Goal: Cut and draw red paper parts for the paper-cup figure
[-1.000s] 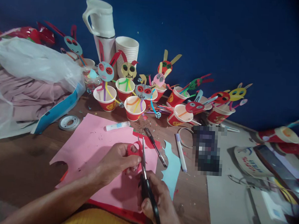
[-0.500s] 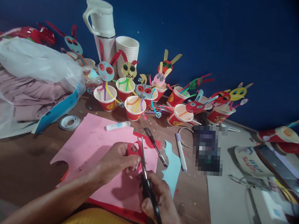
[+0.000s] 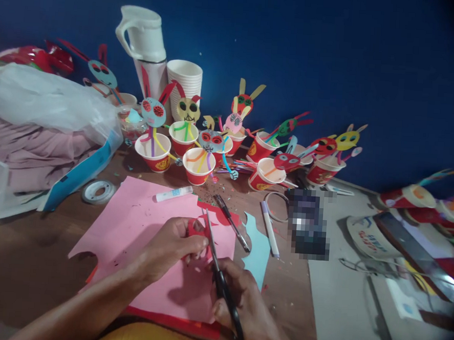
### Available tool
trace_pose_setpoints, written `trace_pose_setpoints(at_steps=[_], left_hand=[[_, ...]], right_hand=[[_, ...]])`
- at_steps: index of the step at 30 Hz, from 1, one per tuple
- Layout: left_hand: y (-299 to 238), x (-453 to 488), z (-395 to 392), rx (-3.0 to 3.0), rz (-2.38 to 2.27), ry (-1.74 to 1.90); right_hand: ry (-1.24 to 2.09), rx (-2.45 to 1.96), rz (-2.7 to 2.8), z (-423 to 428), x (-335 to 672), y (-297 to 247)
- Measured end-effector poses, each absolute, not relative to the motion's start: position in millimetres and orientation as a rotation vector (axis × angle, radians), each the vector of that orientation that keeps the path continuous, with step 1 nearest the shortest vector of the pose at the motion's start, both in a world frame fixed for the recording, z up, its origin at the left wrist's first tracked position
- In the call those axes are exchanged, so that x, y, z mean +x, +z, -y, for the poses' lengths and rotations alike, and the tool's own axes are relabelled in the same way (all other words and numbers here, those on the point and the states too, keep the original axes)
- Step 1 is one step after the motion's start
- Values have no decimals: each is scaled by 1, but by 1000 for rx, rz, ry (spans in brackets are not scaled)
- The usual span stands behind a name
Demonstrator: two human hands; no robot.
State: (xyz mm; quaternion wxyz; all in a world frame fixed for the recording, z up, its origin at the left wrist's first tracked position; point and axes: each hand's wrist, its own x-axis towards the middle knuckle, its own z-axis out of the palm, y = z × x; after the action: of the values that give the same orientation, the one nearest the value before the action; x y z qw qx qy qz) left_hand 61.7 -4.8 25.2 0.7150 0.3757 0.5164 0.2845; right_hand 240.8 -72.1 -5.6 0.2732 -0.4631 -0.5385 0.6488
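Observation:
My left hand (image 3: 170, 246) pinches a small red paper piece (image 3: 193, 228) above a pink paper sheet (image 3: 139, 226). My right hand (image 3: 244, 304) grips black-handled scissors (image 3: 220, 280), whose blades point up into the red piece. A light blue paper cutout (image 3: 258, 249) lies just right of the hands. A glue stick (image 3: 174, 193) rests on the pink sheet's far edge.
Several red paper cups with paper bunny figures (image 3: 197, 153) stand along the blue wall, by a white jug (image 3: 144, 47) and stacked cups (image 3: 186, 80). A plastic bag (image 3: 42, 107) lies left, a tape roll (image 3: 98, 191) near it. Pens (image 3: 269, 236), a blurred object (image 3: 308, 223).
The view shifted slightly, so everything sits a little left and lower. Both hands keep their grips; the scissor blades have tilted a bit to the left along the red piece.

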Motion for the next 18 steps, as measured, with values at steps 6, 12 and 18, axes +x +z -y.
trace_pose_setpoints(at_steps=[6,12,18], left_hand=[[20,56,0,659,-1107,807],[10,63,7,620,-877,748],[15,76,21,818,-838,584]], right_hand=[[1844,-1218,1450,72,268,10],[1575,-1353,1417,72,268,25],[1034,-1792,1966,76,246,28]])
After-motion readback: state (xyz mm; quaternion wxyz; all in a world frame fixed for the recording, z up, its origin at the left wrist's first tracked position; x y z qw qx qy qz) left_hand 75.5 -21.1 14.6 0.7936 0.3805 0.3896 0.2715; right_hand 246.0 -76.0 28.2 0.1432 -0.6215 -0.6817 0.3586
